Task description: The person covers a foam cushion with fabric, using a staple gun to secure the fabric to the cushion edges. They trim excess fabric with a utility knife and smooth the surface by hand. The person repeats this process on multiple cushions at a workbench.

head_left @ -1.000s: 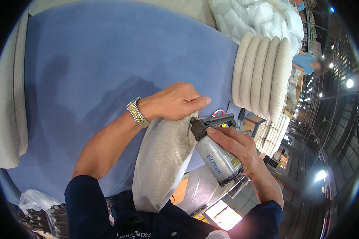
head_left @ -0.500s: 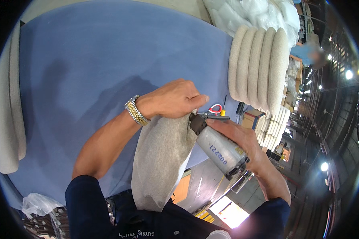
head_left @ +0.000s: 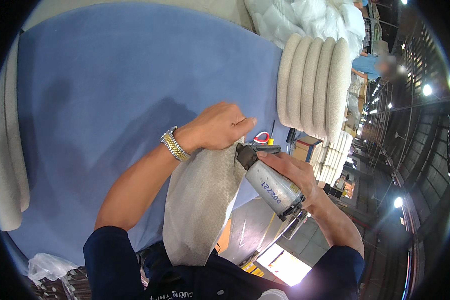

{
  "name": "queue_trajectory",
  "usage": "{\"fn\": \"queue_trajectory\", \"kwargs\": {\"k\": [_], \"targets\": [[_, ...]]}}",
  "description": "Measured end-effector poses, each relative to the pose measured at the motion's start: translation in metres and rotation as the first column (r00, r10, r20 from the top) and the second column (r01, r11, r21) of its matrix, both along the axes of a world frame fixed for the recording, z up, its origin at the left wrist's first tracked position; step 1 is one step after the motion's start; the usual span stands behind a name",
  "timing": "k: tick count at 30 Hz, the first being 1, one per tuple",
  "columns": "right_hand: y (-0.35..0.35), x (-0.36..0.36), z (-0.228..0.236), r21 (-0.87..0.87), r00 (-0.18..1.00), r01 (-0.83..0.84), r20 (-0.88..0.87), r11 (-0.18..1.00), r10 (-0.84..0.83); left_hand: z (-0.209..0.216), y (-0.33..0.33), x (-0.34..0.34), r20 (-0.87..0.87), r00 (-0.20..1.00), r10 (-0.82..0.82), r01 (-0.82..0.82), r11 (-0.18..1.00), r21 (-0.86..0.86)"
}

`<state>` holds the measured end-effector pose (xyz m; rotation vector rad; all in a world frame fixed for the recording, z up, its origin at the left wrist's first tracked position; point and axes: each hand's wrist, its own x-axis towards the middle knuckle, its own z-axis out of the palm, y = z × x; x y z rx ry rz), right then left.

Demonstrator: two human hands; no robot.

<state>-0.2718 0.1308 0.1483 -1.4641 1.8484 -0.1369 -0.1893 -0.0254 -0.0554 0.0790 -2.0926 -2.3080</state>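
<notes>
Now the right hand (head_left: 291,175) is wrapped tight round a grey pneumatic stapler (head_left: 271,186), thumb along the top, nose set at the edge of the beige fabric-covered panel (head_left: 200,205). Vs 1 s ago the tool's body has swung: it lay more upright then, w/ the nose higher by the red-handled scissors (head_left: 261,137); it's now tipped so the nose sits lower and closer in, just beside the left fingertips. Reads like the stapler has been walked along the fabric edge to a fresh spot.

Left hand (head_left: 220,127), gold watch (head_left: 175,144) on the wrist, has barely shifted; it's closed down on the fabric, fingers curled, pinching it against the panel's top end. Panel runs from the hands back to the person's lap, lying over the blue-covered table (head_left: 110,80).

Stack of cream round-edged cushions (head_left: 312,82) stands upright just past the scissors, well clear of both hands. White wadding (head_left: 300,20) sits behind them.
</notes>
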Motion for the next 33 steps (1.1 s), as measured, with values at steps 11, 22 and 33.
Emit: {"fn": "queue_trajectory", "kwargs": {"k": [11, 22, 33], "targets": [[0.007, -0.001, 0.002, 0.001, 0.999, 0.027, 0.034, 1.0, -0.027, 0.008, 0.0, -0.001, 0.025, 1.0, -0.003, 0.003, 1.0, 0.0], [0.021, -0.004, 0.013, -0.033, 0.998, 0.052, -0.042, 0.998, -0.053, 0.018, 0.01, -0.009, 0.032, 0.999, 0.036, -0.033, 0.996, -0.078], [0.027, -0.011, 0.01, -0.144, 0.996, 0.083, -0.001, 0.986, -0.084, 0.026, 0.013, -0.011, 0.065, 0.998, 0.026, -0.018, 0.992, -0.125]]}}
